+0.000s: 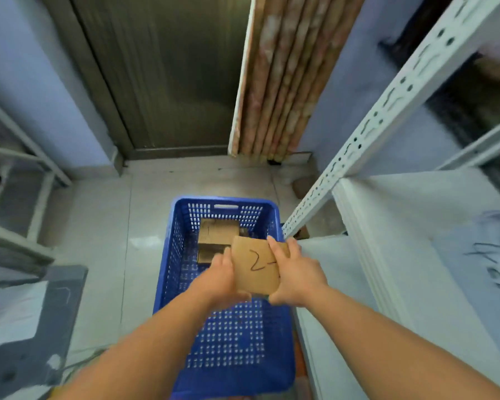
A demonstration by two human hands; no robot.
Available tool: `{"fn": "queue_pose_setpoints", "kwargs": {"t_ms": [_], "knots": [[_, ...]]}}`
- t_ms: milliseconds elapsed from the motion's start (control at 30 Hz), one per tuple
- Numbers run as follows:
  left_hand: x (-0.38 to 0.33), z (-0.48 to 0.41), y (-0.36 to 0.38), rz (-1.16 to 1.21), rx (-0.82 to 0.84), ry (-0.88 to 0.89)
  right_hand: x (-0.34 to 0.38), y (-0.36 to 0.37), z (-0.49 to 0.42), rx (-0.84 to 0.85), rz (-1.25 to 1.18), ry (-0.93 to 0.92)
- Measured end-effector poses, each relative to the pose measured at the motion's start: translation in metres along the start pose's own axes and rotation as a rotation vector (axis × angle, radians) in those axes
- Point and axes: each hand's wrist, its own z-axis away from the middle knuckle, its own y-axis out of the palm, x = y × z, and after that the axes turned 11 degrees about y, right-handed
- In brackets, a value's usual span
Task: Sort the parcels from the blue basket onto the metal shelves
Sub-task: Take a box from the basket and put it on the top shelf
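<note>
Over on the left stands a pale shelf frame (26,145) against the wall, with a grey box (32,321) below it carrying a sheet of paper. On the floor in the middle sits the blue basket (165,255), and a few brown boxes (217,235) lie at its far end. Above it the person holds a flat cardboard parcel (257,269). The left hand (223,272) is curled round its left edge, and the right hand (296,272) grips the other edge with the thumb laid over the top. The face marked "2-" is turned up, I'd guess so the label can be read before choosing a spot. To the right rise the white metal shelves (387,111), and a white bag (491,255) with scrawled writing rests on one board.
</note>
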Motion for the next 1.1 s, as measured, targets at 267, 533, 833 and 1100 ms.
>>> {"fn": "queue_pose_setpoints", "kwargs": {"t_ms": [267, 533, 833, 1100], "knots": [[-0.082, 0.073, -0.060, -0.625, -0.190, 0.334, -0.020, -0.102, 0.109, -0.186, 0.077, 0.022], [-0.128, 0.141, -0.102, -0.886, -0.172, 0.693, -0.024, -0.126, 0.206, -0.366, 0.029, 0.173], [-0.204, 0.205, -0.079, -0.976, -0.209, 0.986, -0.053, -0.135, 0.335, -0.467, 0.033, 0.382], [-0.328, 0.281, -0.015, -1.060, -0.185, 1.254, -0.134, -0.122, 0.477, -0.535, 0.013, 0.634]]}}
